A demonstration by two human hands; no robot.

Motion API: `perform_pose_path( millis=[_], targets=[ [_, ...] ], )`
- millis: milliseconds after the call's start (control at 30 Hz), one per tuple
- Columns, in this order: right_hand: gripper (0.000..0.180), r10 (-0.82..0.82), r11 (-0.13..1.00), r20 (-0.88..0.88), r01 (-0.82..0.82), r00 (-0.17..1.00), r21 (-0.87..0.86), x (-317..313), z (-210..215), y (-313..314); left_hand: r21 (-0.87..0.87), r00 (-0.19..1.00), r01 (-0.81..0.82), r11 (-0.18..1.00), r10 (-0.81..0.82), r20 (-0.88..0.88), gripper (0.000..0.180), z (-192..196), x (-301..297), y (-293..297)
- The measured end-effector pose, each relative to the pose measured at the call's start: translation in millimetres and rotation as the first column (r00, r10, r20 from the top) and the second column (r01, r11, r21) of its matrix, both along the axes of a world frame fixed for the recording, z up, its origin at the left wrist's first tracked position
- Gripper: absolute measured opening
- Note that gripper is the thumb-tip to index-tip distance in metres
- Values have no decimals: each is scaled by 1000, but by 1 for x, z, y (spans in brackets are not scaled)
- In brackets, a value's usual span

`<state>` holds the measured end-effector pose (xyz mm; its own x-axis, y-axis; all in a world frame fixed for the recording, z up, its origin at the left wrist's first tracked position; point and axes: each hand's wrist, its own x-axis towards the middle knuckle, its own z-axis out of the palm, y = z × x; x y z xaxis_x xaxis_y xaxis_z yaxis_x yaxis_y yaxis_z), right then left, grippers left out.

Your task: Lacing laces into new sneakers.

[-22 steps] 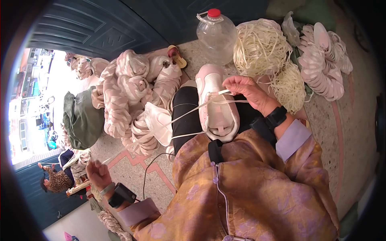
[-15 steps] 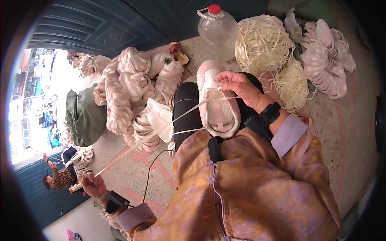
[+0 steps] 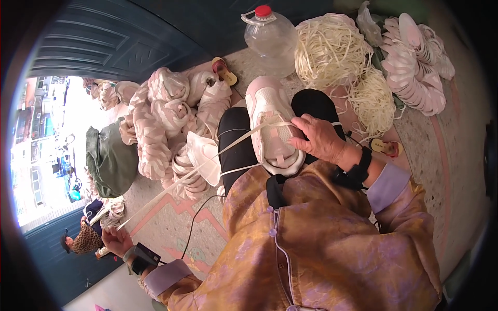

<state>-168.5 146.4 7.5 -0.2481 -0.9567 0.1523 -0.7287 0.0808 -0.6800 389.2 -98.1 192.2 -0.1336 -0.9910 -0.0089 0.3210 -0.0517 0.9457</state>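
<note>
Over the shoe [image 3: 272, 141], R hand's [image 3: 319, 139] thumb & index sit apart, lace [image 3: 241, 139] touching index; can't tell if gripped. L hand's [image 3: 118, 241] fingers pinched tog. on same lace.

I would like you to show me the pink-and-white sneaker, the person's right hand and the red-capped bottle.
Pink-and-white sneaker [image 3: 275, 139]: head view, middle, below the crossing lace.
Right hand [image 3: 322, 138]: head view, back of the hand.
Red-capped bottle [image 3: 270, 49]: head view, clear body.

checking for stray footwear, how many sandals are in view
2: one sandal left of the clear jug, another sandal right of the right hand. More may be hidden.
</note>
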Motion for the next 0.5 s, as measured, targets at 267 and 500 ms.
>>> perform_pose_path(
  millis=[267, 500],
  targets=[
    [35, 57, 995, -46, -54, 997, 80, -9, -13, -11, -24, 970, 221, 975, -222, -98, 28, -23, -46, -40],
    [34, 35, 994, -68, -28, 997, 109, -11, -6, -14, 10, 950, 300, 954, -298, -92, 22, -27, -84, -77]
  ],
)
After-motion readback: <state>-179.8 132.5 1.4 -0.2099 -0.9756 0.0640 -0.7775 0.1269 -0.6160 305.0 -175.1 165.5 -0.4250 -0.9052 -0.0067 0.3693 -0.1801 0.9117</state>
